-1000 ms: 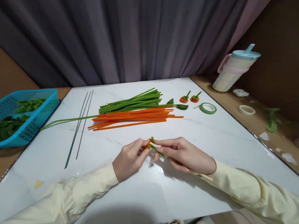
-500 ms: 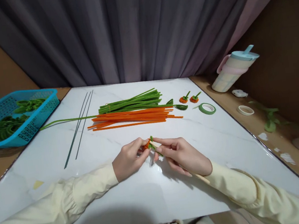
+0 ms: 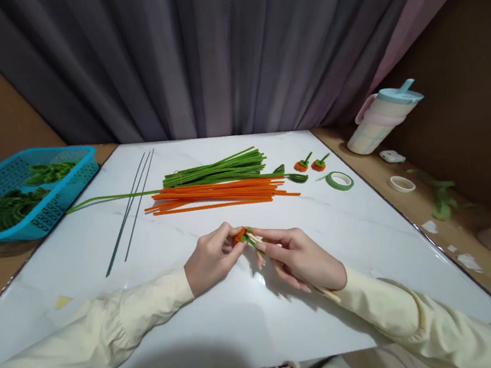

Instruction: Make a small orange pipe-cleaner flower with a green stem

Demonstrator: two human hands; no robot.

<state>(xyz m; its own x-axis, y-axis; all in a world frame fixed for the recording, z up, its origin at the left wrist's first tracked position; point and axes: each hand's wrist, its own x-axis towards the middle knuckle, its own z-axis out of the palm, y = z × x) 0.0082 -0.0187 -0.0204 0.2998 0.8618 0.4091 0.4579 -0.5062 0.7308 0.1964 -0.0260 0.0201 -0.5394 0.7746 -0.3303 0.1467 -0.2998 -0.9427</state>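
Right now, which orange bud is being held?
The near orange bud, pinched between left hand and right hand; the two far buds lie untouched by the green tape roll.

Orange stems (image 3: 217, 193) are lying on the white table (image 3: 202, 334), with green stems (image 3: 216, 168) just behind them. Thin wires (image 3: 133, 206) are resting to the left, near a blue basket (image 3: 56, 204). A green tape roll (image 3: 340, 180) is sitting beside two small orange flowers (image 3: 301, 165), and a lidded cup (image 3: 381, 118) is standing far right.
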